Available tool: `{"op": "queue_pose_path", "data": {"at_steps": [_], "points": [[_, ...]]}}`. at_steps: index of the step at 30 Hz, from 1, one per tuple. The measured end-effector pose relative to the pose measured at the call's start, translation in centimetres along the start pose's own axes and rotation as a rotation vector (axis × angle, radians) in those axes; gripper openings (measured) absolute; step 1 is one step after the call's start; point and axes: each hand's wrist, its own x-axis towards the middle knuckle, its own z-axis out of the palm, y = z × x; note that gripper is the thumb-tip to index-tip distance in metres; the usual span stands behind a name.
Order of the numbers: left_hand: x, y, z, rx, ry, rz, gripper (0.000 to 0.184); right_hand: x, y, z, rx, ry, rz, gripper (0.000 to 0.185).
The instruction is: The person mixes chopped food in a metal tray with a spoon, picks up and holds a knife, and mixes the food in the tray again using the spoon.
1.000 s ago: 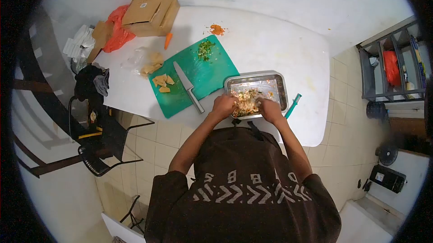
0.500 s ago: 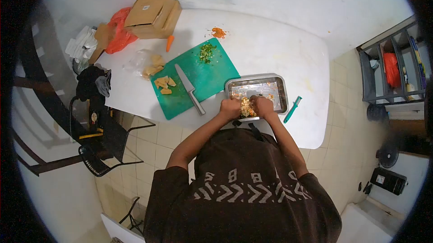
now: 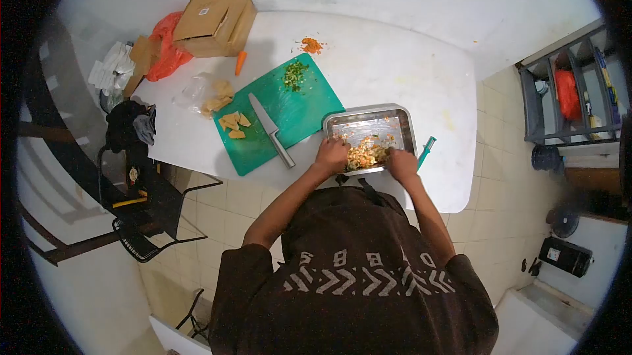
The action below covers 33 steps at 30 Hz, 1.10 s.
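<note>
A rectangular metal tray (image 3: 406,120) stands near the table's front edge, holding a chopped vegetable mixture (image 3: 366,153) heaped toward its near side. My left hand (image 3: 333,155) is at the tray's left wall, fingers curled at the edge of the mixture. At the right end of the heap, my right hand (image 3: 401,164) is closed near the tray's right side. What either hand grips is hidden. Left of the tray, a green cutting board (image 3: 260,151) bears a knife (image 3: 268,124), chopped greens (image 3: 294,76) and cut tan pieces (image 3: 234,124).
A green-handled peeler (image 3: 427,151) lies right of the tray. Behind the board are a carrot (image 3: 241,62), orange shreds (image 3: 311,45) and a clear bag (image 3: 195,93) beside more tan pieces (image 3: 218,95). Cardboard boxes (image 3: 214,22) and a red plastic bag (image 3: 168,49) occupy the back left.
My hands have moved apart, the right one toward the tray's right side. The mixture, earlier squeezed between them, now lies spread wider across the near part of the tray.
</note>
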Motion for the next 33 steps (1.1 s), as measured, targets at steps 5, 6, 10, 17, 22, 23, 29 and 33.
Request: {"op": "queue_pose_path", "data": {"at_steps": [5, 6, 10, 17, 22, 23, 29, 33], "points": [[0.7, 0.0, 2.4, -0.045, -0.079, 0.115, 0.024, 1.2, -4.4, 1.9, 0.151, -0.065, -0.030, 0.020], [0.7, -0.2, 2.2, -0.108, -0.061, 0.165, 0.024, 1.5, -4.4, 1.8, 0.155, -0.061, -0.031, 0.020], [0.9, -0.4, 1.0, -0.163, -0.062, 0.127, 0.019, 2.1, -4.4, 0.5, 0.344, -0.080, -0.039, 0.020], [-0.9, -0.8, -1.5, -0.401, 0.055, 0.257, 0.012, -1.2, -4.1, -1.5, 0.335, 0.133, -0.202, 0.023], [-1.3, -1.5, 0.3, -0.316, 0.079, 0.331, 0.017, -2.0, -1.2, -0.4, 0.276, 0.274, -0.287, 0.026], [-1.3, -1.5, 0.3, -0.268, 0.076, 0.322, 0.017, -2.1, -0.9, -1.0, 0.285, 0.332, -0.298, 0.027], [-0.7, 0.1, 1.0, -0.066, 0.203, 0.334, 0.028, -1.2, 0.1, -0.7, 0.240, 0.240, -0.254, 0.031], [0.5, 0.3, 1.7, -0.038, 0.250, 0.479, 0.028, -1.1, -0.2, -0.5, 0.325, 0.243, -0.212, 0.028]]}}
